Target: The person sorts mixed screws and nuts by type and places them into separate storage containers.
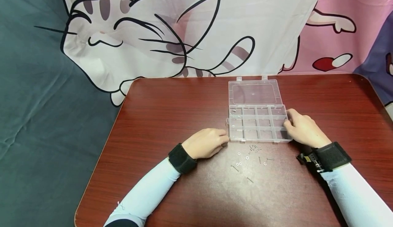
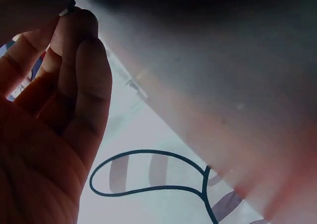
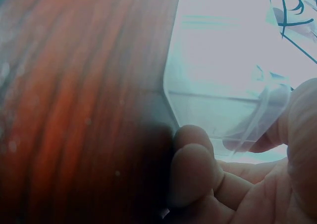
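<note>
A clear plastic compartment box (image 1: 258, 123) stands on the table with its lid (image 1: 255, 92) laid back. My right hand (image 1: 304, 128) grips the box's right wall, thumb at the rim and fingers outside; the right wrist view shows the clear wall (image 3: 213, 105) between them. At the box's front left corner is my left hand (image 1: 207, 143). In the left wrist view its thumb and fingertips pinch a tiny shiny piece (image 2: 67, 10), too small to identify. In front of the box lie several small screws (image 1: 253, 147) and washers (image 1: 247, 158).
The box sits near the back of the brown table (image 1: 172, 107). Longer screws (image 1: 234, 168) lie nearer the front. Behind the table hangs a cartoon-cat curtain (image 1: 264, 22). A small piece (image 1: 234, 110) lies in the back left compartment.
</note>
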Tool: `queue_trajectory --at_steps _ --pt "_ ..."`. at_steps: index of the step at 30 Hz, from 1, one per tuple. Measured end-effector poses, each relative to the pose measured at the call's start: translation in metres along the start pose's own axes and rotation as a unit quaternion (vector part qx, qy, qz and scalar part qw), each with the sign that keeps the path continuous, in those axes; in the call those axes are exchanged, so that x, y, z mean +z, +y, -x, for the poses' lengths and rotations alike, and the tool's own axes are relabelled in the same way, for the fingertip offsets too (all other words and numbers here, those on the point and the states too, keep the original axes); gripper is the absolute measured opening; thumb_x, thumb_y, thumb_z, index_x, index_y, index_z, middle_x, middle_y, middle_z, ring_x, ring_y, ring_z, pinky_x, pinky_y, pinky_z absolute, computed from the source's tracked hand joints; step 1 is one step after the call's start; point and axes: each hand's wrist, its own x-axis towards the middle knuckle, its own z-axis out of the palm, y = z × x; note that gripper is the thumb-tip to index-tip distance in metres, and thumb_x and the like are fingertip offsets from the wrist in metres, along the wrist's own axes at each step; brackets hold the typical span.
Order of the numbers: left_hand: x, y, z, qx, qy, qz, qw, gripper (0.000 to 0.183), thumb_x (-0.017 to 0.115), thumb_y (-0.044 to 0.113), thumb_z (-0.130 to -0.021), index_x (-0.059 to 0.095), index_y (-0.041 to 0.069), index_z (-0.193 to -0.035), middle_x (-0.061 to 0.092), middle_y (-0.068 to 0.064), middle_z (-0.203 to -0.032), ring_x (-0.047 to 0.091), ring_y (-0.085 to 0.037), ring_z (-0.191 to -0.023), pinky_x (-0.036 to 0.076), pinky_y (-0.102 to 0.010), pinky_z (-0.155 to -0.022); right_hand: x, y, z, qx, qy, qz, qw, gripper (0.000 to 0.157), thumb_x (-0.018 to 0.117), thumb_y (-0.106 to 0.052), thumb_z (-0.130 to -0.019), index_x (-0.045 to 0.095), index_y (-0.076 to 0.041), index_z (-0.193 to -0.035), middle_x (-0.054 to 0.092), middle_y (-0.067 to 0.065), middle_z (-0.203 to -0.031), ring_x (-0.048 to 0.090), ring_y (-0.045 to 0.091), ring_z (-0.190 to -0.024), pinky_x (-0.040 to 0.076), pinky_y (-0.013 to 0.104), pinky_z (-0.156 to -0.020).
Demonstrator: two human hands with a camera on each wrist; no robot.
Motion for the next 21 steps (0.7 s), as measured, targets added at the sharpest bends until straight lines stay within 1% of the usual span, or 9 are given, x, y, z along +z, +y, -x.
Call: queue_trajectory --at_steps 2,4,9,13,16,21 --pt "-0.003 -0.004 -0.001 0.004 0.006 0.009 0.9999 0.005 0.067 0.01 -0.094 0.065 0.015 -0.094 0.056 0.004 -0.084 0.055 -0.007 -0.074 0.052 -0.024 -0.074 0.0 0.0 0.0 0.0 -0.001 -0.001 1.0 0.04 0.048 -0.017 -0.1 0.051 0.004 -0.134 0.07 0.025 -0.103 0.065 0.031 -0.083 0.05 0.047 -0.073" --pt "-0.009 -0.007 -0.003 0.01 0.019 0.016 0.9996 0.007 0.068 0.008 -0.091 0.064 0.014 -0.093 0.055 0.004 -0.084 0.053 -0.008 -0.074 0.051 -0.025 -0.073 0.0 0.0 0.0 0.0 -0.002 -0.002 1.0 0.039 0.048 -0.017 -0.1 0.051 0.004 -0.133 0.069 0.025 -0.103 0.064 0.031 -0.083 0.05 0.048 -0.073" --pt "-0.022 -0.014 -0.013 0.019 0.059 0.025 0.9978 0.01 0.064 0.004 -0.089 0.059 0.014 -0.088 0.051 0.004 -0.081 0.049 -0.009 -0.072 0.047 -0.025 -0.07 0.0 0.0 0.0 0.005 -0.004 -0.001 1.0 0.04 0.048 -0.017 -0.1 0.05 0.004 -0.134 0.069 0.026 -0.104 0.065 0.031 -0.084 0.05 0.049 -0.073" --pt "-0.029 -0.019 -0.025 0.02 0.079 0.031 0.9962 0.013 0.061 0.002 -0.089 0.055 0.014 -0.085 0.047 0.004 -0.079 0.046 -0.009 -0.07 0.043 -0.023 -0.067 0.001 0.002 0.001 0.004 -0.002 -0.001 1.0 0.04 0.048 -0.017 -0.1 0.051 0.003 -0.134 0.07 0.025 -0.104 0.065 0.031 -0.083 0.05 0.048 -0.073" --pt "-0.032 -0.023 -0.035 0.017 0.089 0.039 0.9951 0.014 0.061 0.002 -0.089 0.054 0.014 -0.084 0.047 0.004 -0.08 0.046 -0.008 -0.071 0.043 -0.023 -0.067 0.001 0.003 0.001 0.003 0.0 -0.001 1.0 0.04 0.048 -0.017 -0.1 0.051 0.003 -0.134 0.07 0.025 -0.104 0.065 0.031 -0.083 0.05 0.048 -0.073" --pt "-0.037 -0.029 -0.054 0.02 0.096 0.044 0.9942 0.012 0.061 0.004 -0.091 0.056 0.013 -0.086 0.049 0.004 -0.082 0.048 -0.009 -0.072 0.043 -0.023 -0.068 0.001 0.002 0.0 0.001 -0.002 -0.003 1.0 0.04 0.048 -0.017 -0.1 0.051 0.004 -0.134 0.07 0.025 -0.104 0.065 0.03 -0.083 0.051 0.046 -0.072"
